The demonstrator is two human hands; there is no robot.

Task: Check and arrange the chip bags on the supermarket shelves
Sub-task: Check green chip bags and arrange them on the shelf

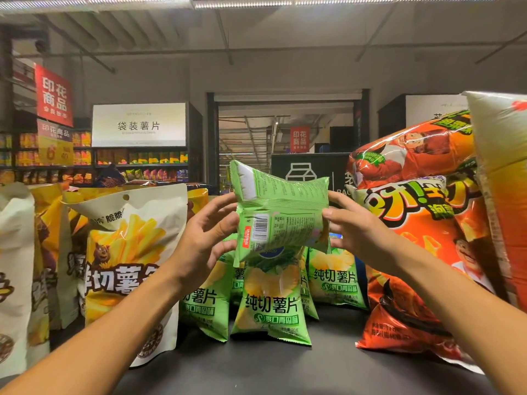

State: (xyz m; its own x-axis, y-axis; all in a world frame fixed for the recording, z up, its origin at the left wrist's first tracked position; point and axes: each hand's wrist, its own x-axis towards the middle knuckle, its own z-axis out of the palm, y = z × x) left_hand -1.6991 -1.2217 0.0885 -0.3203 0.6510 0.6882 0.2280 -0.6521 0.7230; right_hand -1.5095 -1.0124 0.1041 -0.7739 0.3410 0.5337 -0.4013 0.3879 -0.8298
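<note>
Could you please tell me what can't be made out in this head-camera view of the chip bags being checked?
- Held green bag, gripped by the left hand and right hand: its front faces away; the back's small print is too small to read.
- Green bags on the shelf: the rear ones are partly hidden by the front bag and the held one.
- Orange bags: cut off by the right arm and a pale bag.
- Far shelves: too small to identify.

Single head-worn view, facing forward, close above the shelf (285, 372).
</note>
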